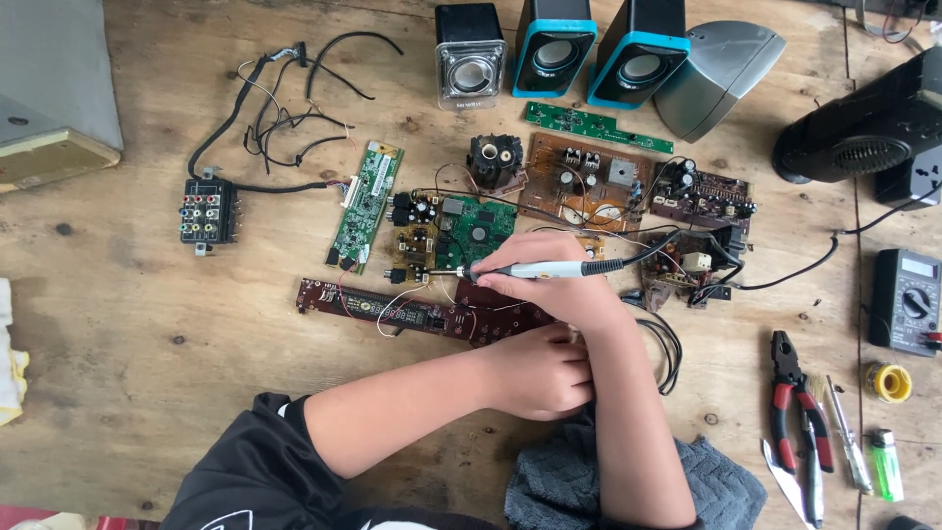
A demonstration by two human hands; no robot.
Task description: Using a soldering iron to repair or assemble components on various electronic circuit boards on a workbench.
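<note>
My right hand (549,280) grips a grey soldering iron (538,269) like a pen, its tip pointing left onto a small yellow-brown circuit board (416,245) beside a green board (478,228). My left hand (540,373) is curled into a loose fist and rests against my right wrist, holding nothing that I can see. A long dark red board (392,309) with thin white wires lies just under the iron. The iron's black cord (667,353) loops off to the right.
More boards lie behind: a narrow green one (364,204), a brown one (586,182). Small speakers (471,54) stand at the far edge. Pliers (791,397), a screwdriver, solder roll (888,381), lighter and multimeter (905,300) lie right. A connector block (208,211) with wires sits left. A grey cloth (628,486) lies near me.
</note>
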